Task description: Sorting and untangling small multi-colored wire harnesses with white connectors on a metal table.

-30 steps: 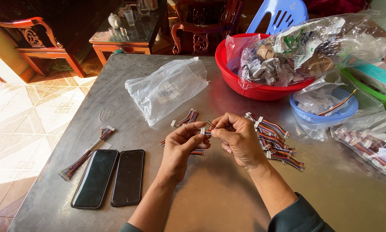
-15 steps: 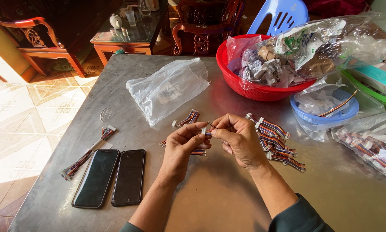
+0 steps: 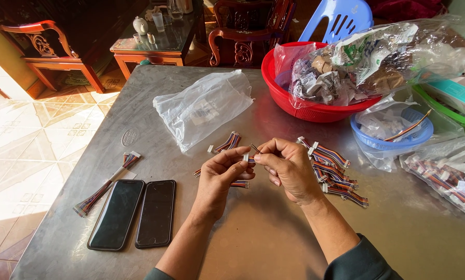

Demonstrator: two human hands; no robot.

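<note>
I had both hands raised mid-bench, left hand [image 3: 223, 173] and right hand [image 3: 287, 168] fingers pinching a small white connector [image 3: 246, 157] between them, the sorted wire pile [image 3: 332, 173] just right for easy reach.

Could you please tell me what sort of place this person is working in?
Probably a room in a home used for piecework. Carved wooden chairs and a tea table stand on a tiled floor beyond the metal table, where both hands, left hand and right hand, hold a small wire cable beside bagged cables.
</note>
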